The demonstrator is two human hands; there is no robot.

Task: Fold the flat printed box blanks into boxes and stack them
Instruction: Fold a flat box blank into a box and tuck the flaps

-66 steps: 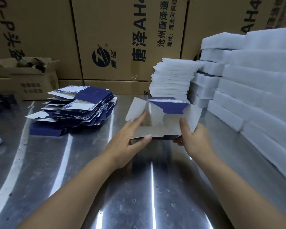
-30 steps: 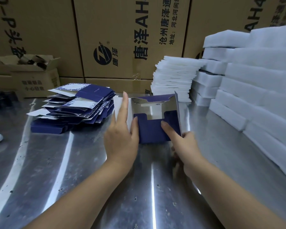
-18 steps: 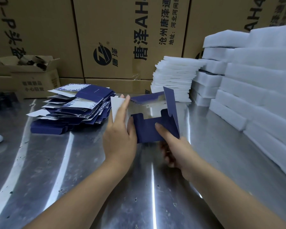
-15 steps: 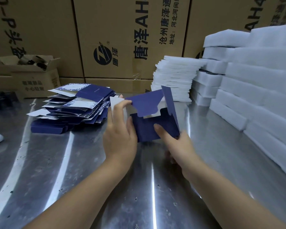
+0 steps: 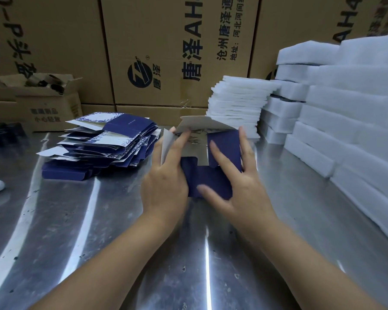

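Observation:
A navy box blank (image 5: 207,179) with a white inside stands half folded on the steel table (image 5: 94,231) at the centre. My left hand (image 5: 166,184) grips its left side, one finger reaching over a white side flap (image 5: 166,143) into the box. My right hand (image 5: 242,189) lies with spread, straight fingers on a navy flap (image 5: 225,146), pressing it inward, thumb on the front panel. A white top flap (image 5: 199,124) sticks up behind. A loose pile of flat navy-and-white printed blanks (image 5: 103,144) lies to the left.
Stacks of white foam pads (image 5: 236,108) stand just behind the box, and taller foam stacks (image 5: 356,121) line the right side. Large brown cartons (image 5: 166,52) wall off the back. A small open carton (image 5: 47,101) sits at the back left.
The box was turned from lying open to standing with its navy side toward me. My right hand moved up from the lower corner onto the navy flap and spread its fingers on it.

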